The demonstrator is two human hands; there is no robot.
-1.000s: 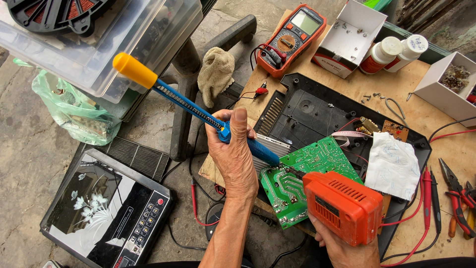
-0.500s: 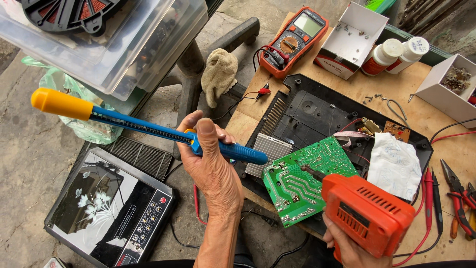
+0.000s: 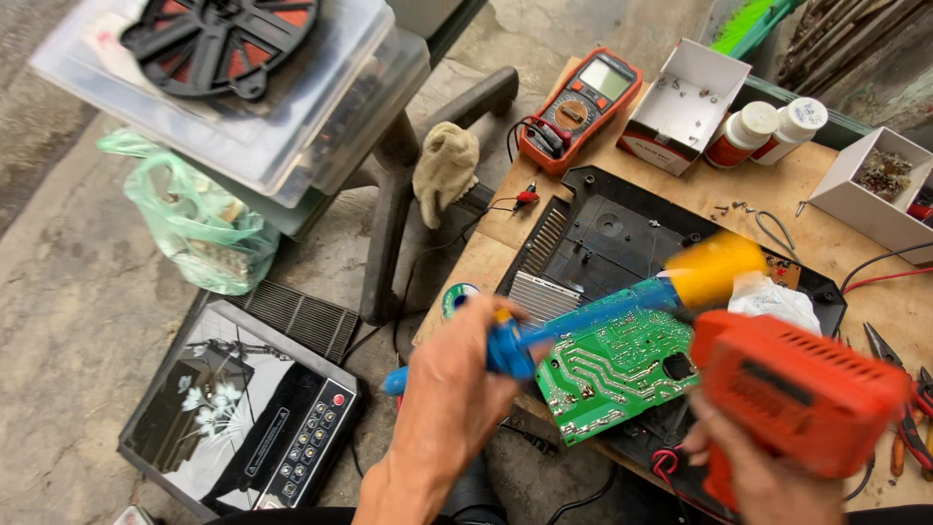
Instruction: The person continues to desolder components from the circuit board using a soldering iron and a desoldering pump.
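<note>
My left hand (image 3: 457, 389) grips a blue tube-shaped tool (image 3: 583, 326) with a yellow end, which lies blurred across the green circuit board (image 3: 607, 374). The yellow end points right, over the black plastic casing (image 3: 622, 238). My right hand (image 3: 758, 476) holds an orange pistol-shaped soldering gun (image 3: 797, 384) at the board's right edge; its tip is hidden behind the gun's body. The board rests tilted on the black casing on the wooden table (image 3: 826, 194).
An orange multimeter (image 3: 583, 107), a white box (image 3: 685, 107), two white bottles (image 3: 773, 131), pliers (image 3: 899, 389) and a white cloth (image 3: 773, 297) are on the table. On the floor at left lie an induction cooker top (image 3: 243, 408), a green bag (image 3: 194, 224) and stacked clear bins (image 3: 253, 107).
My left hand has swung the blue tool round: its yellow end went from far left to the right, over the board. The orange gun moved up and nearer the camera.
</note>
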